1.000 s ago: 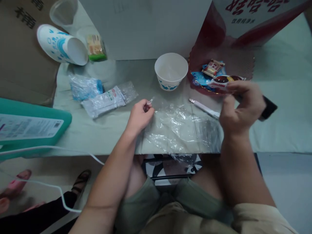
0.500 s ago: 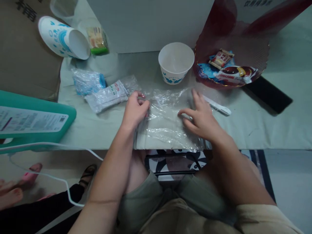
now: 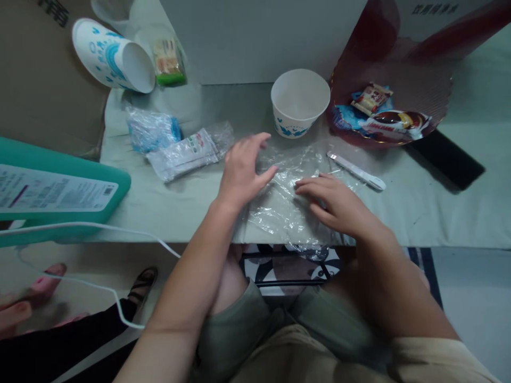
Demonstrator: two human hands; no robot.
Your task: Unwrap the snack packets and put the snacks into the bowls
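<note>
A crinkled sheet of clear plastic film (image 3: 275, 213), perhaps a bag, lies on the table in front of me and hangs a little over its front edge. Over its left side is my left hand (image 3: 243, 170), open, with thumb and fingers apart. My right hand (image 3: 331, 202) rests at the film's right side, its fingers stretched out and loosely bent. Neither hand grips the film. Just beyond it stands a white paper cup (image 3: 300, 103) with a blue print. To the right of the film lies a white utility knife (image 3: 356, 171).
Plastic-wrapped packets (image 3: 183, 157) lie to the left, near stacked paper cups (image 3: 114, 56) on their side. A green container (image 3: 80, 170) stands at the left edge with a white cable (image 3: 131, 230). A reddish bowl (image 3: 437, 96) holds snacks, beside a black phone (image 3: 449, 162).
My left hand has let go of the film's left edge, opened and moved right and up. The right hand has drawn back toward me. The film lies more crumpled.
</note>
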